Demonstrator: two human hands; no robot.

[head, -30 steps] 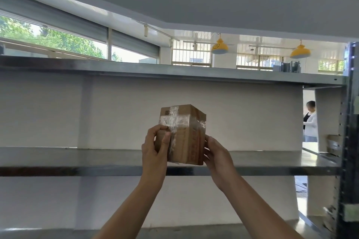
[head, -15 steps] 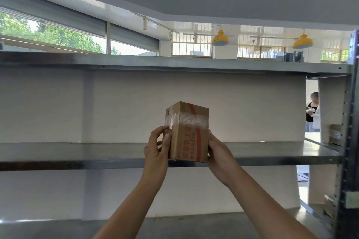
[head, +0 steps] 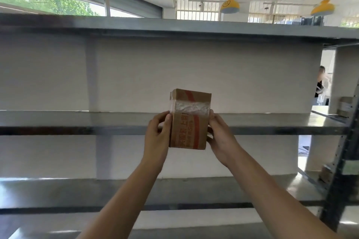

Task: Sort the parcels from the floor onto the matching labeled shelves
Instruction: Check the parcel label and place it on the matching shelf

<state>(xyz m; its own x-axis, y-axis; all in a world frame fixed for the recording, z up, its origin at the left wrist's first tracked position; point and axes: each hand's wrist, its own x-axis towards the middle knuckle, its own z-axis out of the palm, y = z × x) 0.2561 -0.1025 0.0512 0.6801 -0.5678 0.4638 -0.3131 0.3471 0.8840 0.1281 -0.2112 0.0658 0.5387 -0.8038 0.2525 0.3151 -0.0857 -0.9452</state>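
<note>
A small brown cardboard parcel (head: pixel 189 120) with clear tape and red print is held upright in the air in front of the middle metal shelf (head: pixel 77 122). My left hand (head: pixel 158 132) grips its left side and my right hand (head: pixel 219 137) grips its right side. The parcel's lower half overlaps the shelf's front edge in view; it does not rest on the shelf. No shelf labels are readable from here.
An upper shelf (head: pixel 174 27) and a lower shelf (head: pixel 194 192) run across the view. A dark upright post (head: pixel 342 170) stands at the right. Other parcels (head: pixel 345 106) sit on a rack beyond, where a person (head: pixel 321 83) stands.
The parcel has been turned in my hands, so the face with red print now faces me. The view has tilted down a little, bringing the lower shelf into sight.
</note>
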